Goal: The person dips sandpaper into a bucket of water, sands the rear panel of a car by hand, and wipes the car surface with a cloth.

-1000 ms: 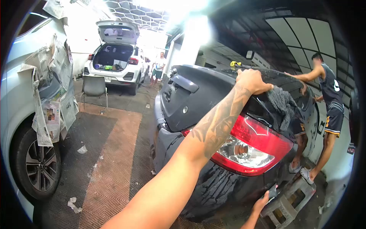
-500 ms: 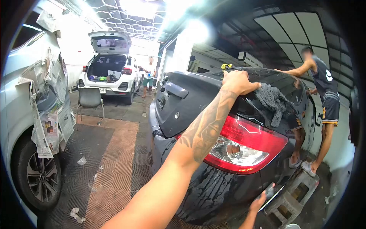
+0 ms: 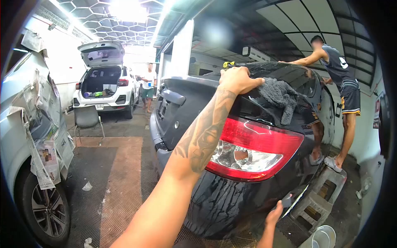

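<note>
My left hand (image 3: 239, 80) rests on the upper rear corner of a wet dark car (image 3: 223, 202), thumb stretched to the right, fingertips hidden over the edge. The thumb tip touches the edge of a grey cloth (image 3: 278, 94) draped on the bodywork above the red and clear tail light (image 3: 252, 151). Low on the right, my right hand (image 3: 274, 214) grips a small dark block (image 3: 286, 201) beside the car's lower side. Its fingers are partly hidden.
A person (image 3: 335, 62) leans on the car from grey step stools (image 3: 324, 186). A bucket (image 3: 323, 237) stands at bottom right. Behind are a white car (image 3: 111, 99) with raised tailgate, a chair (image 3: 87, 118) and another person (image 3: 148, 84). A newspaper-masked car (image 3: 16, 120) is at left.
The view has shifted, so the car and my left hand appear further left and the bucket has come into view. My left hand stays on the car; my right hand still grips the block.
</note>
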